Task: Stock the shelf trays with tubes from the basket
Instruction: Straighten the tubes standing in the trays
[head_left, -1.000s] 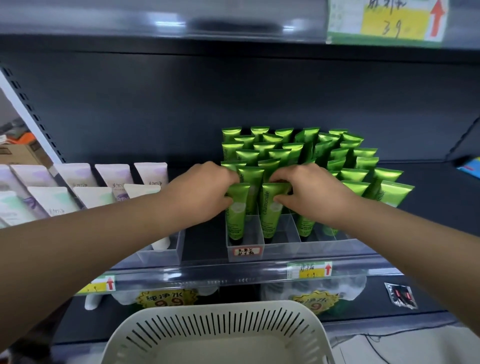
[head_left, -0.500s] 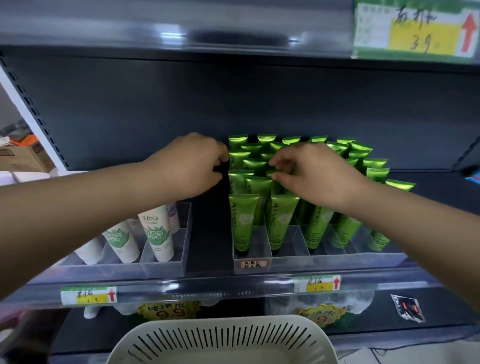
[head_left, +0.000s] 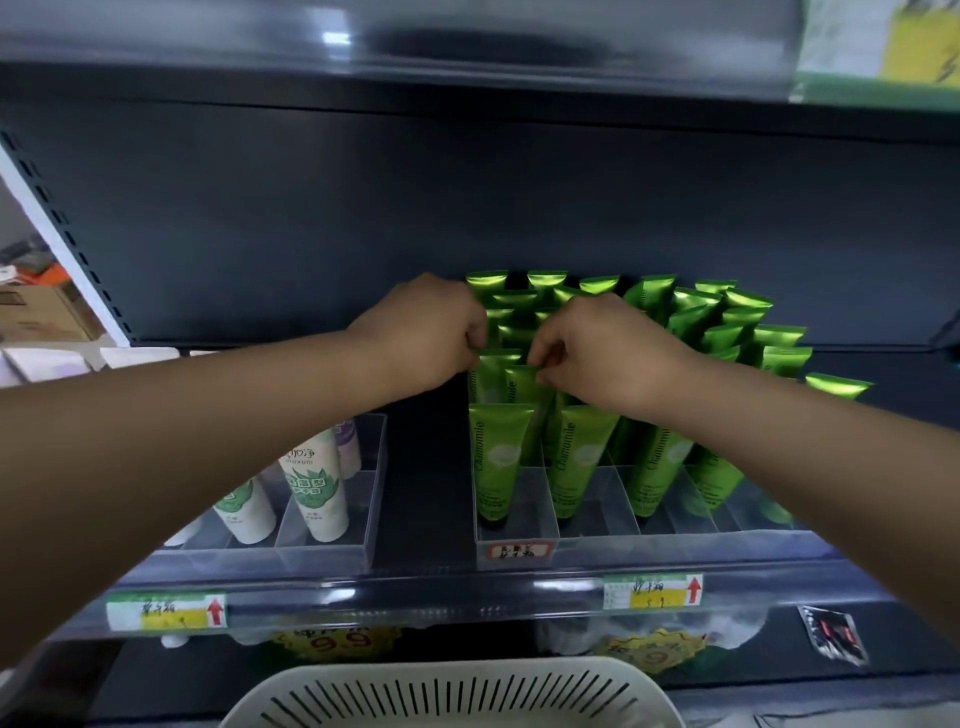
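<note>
The left hand (head_left: 426, 332) and right hand (head_left: 597, 353) each pinch crimped tops of green Chamomile tubes (head_left: 498, 457) in the left lanes of the clear divided tray (head_left: 592, 525), seemingly straightening rows cap-down, labels forward.

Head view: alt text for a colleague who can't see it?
Left hand and right hand pinch the tops of green tubes standing in a clear tray on the shelf. White tubes stand in another tray to the left; the basket sits below.

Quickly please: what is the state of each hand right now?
Left hand: closed, pinching the top of a green tube in the leftmost row.
Right hand: closed, pinching the top of a green tube in the next row.
</note>
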